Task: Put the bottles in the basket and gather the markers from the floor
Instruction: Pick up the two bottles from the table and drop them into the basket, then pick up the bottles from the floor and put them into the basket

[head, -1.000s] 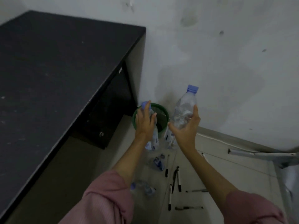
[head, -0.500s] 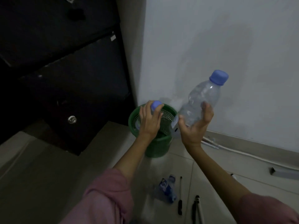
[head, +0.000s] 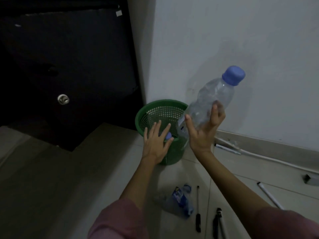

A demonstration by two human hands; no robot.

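A green mesh basket (head: pixel 155 105) stands on the floor against the wall. My left hand (head: pixel 155 144) hovers over its near rim with fingers spread; the blue cap of a bottle (head: pixel 168 135) shows beside the thumb, inside the basket. My right hand (head: pixel 203 131) grips a clear bottle with a blue cap (head: pixel 214 97), tilted, base over the basket's right rim. A crushed bottle with a blue label (head: pixel 179 199) lies on the floor near me. Black markers (head: pixel 198 209) (head: pixel 218 221) and a white marker (head: pixel 269 195) lie to its right.
A dark cabinet with a round lock (head: pixel 63 99) fills the upper left, close to the basket. A white cable (head: pixel 259 156) runs along the baseboard, with another marker (head: pixel 226 148) beside it. A small metal part (head: pixel 309 178) sits at the far right.
The view has moved closer to the basket. My left hand lowered its bottle into the basket and spread its fingers. My right hand stays on its bottle beside the rim.
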